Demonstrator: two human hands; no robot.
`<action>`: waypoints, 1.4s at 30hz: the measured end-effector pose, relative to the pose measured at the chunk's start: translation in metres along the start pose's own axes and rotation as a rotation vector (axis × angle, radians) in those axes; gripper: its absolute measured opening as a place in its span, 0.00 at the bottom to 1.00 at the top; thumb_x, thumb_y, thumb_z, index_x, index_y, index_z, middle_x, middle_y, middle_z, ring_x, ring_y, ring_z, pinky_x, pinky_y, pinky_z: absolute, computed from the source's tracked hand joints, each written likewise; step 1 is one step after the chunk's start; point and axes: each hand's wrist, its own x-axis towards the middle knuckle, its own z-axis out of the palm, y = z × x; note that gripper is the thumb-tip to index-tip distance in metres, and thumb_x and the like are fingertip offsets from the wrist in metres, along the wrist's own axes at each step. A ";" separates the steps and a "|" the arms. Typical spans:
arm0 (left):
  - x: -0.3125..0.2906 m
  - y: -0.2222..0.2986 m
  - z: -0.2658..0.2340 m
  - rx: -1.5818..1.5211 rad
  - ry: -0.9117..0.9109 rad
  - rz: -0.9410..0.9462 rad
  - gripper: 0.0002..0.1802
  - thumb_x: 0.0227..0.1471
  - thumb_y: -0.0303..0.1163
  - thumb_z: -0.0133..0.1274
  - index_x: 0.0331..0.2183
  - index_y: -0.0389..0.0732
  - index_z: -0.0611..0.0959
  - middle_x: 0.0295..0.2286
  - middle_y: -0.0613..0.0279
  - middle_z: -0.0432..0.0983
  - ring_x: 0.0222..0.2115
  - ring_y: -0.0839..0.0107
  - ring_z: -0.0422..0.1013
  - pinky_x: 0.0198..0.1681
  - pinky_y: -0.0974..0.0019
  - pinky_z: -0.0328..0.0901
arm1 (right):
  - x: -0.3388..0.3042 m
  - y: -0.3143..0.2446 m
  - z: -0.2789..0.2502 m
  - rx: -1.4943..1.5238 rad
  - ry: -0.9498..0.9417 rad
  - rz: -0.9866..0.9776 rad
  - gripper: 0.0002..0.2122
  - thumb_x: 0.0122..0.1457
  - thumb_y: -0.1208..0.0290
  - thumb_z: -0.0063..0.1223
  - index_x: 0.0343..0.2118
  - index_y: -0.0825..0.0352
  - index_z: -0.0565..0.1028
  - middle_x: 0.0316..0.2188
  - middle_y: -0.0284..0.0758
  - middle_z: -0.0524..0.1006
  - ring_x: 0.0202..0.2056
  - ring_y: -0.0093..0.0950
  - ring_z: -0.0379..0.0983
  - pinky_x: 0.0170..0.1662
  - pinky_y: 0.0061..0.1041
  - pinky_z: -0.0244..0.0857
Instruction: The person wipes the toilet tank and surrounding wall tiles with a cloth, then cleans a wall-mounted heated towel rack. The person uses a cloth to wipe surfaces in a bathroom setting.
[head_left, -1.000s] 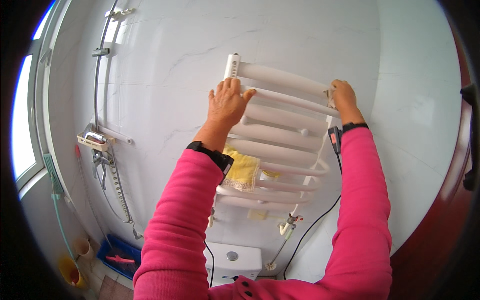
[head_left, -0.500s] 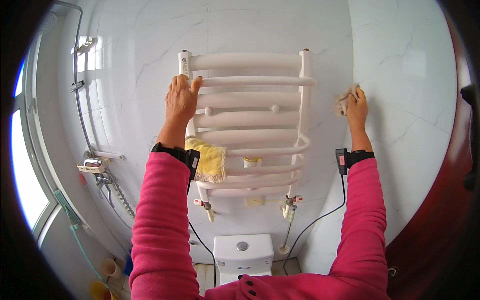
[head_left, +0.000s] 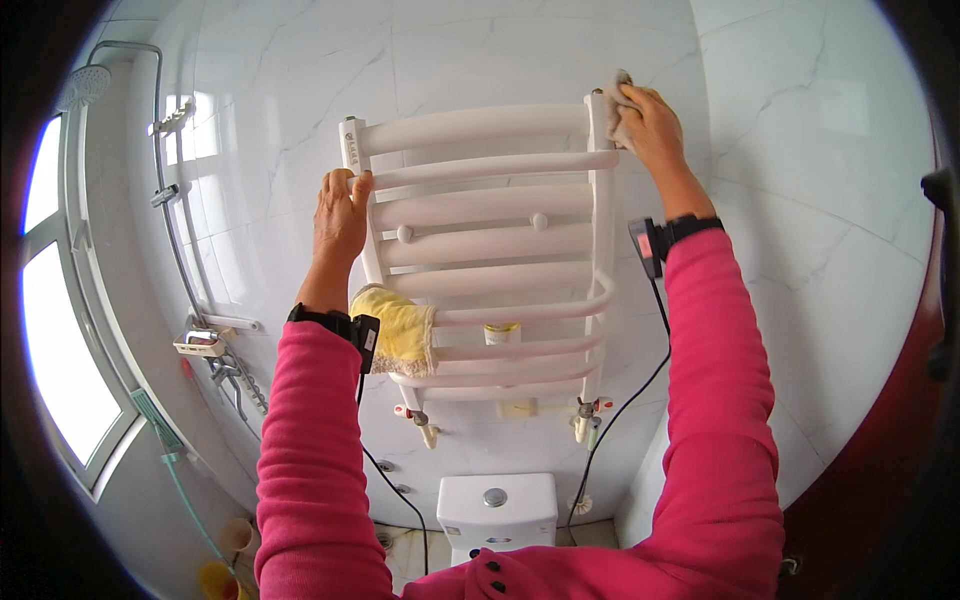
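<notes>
Cloth at the top right corner of the towel radiator

The right hand [head_left: 650, 120] presses a small pale cloth [head_left: 612, 108] under curled fingers onto the white towel radiator [head_left: 480, 250]'s right upright, whose long axis runs vertically below; the left hand [head_left: 340, 215] grips the left upright, fingers wrapped.

Your sleeves [head_left: 320, 470] are bright pink, the towel rail [head_left: 480, 250] at centre frame white against grey-veined white marble tiles [head_left: 800, 200], with a yellow cloth [head_left: 400, 335] hanging lower left.
</notes>
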 end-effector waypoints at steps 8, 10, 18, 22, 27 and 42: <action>0.002 -0.011 0.005 -0.067 0.038 0.070 0.28 0.63 0.54 0.41 0.40 0.34 0.75 0.41 0.43 0.70 0.43 0.45 0.68 0.48 0.52 0.63 | 0.014 0.017 0.021 0.014 -0.215 -0.082 0.17 0.54 0.68 0.57 0.48 0.61 0.76 0.44 0.40 0.73 0.49 0.39 0.71 0.52 0.32 0.66; 0.003 -0.013 0.006 -0.045 0.017 0.058 0.31 0.64 0.57 0.39 0.41 0.34 0.75 0.41 0.43 0.70 0.43 0.46 0.68 0.48 0.52 0.63 | 0.008 0.023 0.023 0.040 -0.183 -0.127 0.17 0.55 0.67 0.57 0.48 0.66 0.75 0.43 0.41 0.75 0.47 0.38 0.72 0.51 0.32 0.66; 0.007 -0.016 0.006 -0.014 -0.014 0.091 0.33 0.64 0.58 0.37 0.42 0.33 0.74 0.41 0.44 0.69 0.43 0.48 0.67 0.49 0.54 0.63 | -0.054 0.027 0.036 0.737 -0.090 0.505 0.11 0.63 0.70 0.50 0.46 0.66 0.73 0.33 0.38 0.79 0.32 0.27 0.76 0.34 0.26 0.70; 0.008 -0.023 0.009 -0.012 -0.004 0.127 0.33 0.64 0.57 0.38 0.42 0.32 0.74 0.41 0.44 0.69 0.44 0.48 0.67 0.49 0.53 0.62 | -0.098 0.014 0.042 0.505 -0.043 0.508 0.08 0.64 0.74 0.47 0.45 0.66 0.72 0.38 0.40 0.78 0.33 0.28 0.77 0.34 0.28 0.70; 0.010 -0.030 0.013 -0.011 -0.025 0.137 0.32 0.63 0.57 0.39 0.43 0.33 0.74 0.43 0.44 0.69 0.47 0.47 0.66 0.51 0.53 0.62 | -0.154 -0.027 0.043 0.033 -0.119 0.221 0.11 0.58 0.75 0.52 0.44 0.62 0.75 0.45 0.41 0.74 0.43 0.39 0.75 0.44 0.36 0.71; 0.002 0.004 -0.007 0.019 -0.096 -0.046 0.35 0.61 0.61 0.41 0.47 0.35 0.74 0.47 0.50 0.70 0.50 0.49 0.66 0.51 0.49 0.63 | -0.097 -0.044 0.063 -0.457 -0.456 -0.104 0.14 0.48 0.76 0.60 0.39 0.66 0.74 0.42 0.42 0.77 0.47 0.40 0.74 0.49 0.37 0.70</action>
